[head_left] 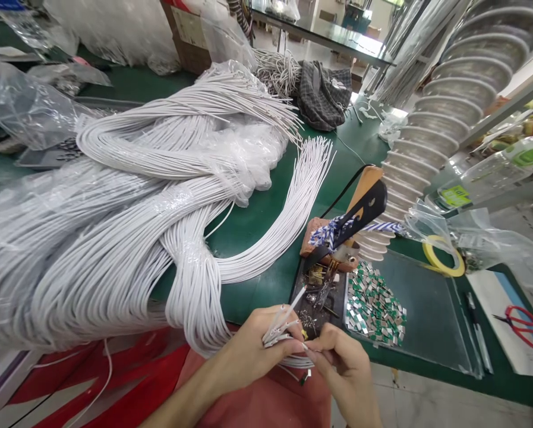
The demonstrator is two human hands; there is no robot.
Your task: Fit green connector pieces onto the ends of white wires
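Near the table's front edge, my left hand (259, 342) is closed around several white cables (275, 333) whose cut ends stick up between the fingers. My right hand (349, 368) meets it fingertip to fingertip, pinching the tip of one white cable (308, 346). Just below the hands hangs a small green circuit board (304, 378) with a metal connector, seemingly at a cable's end. Beyond the fingers is a dark tray (308, 318) with metal scraps. Beside it lies a heap of small green-and-silver circuit boards (375, 303).
Thick bundles of white cable (114, 255) cover the left of the green table. A soldering stand (333, 244) is behind the tray, near a ribbed extraction hose (444, 113). To the right are yellow tape (457, 264), a pen (479, 333) and red-handled scissors (522, 324).
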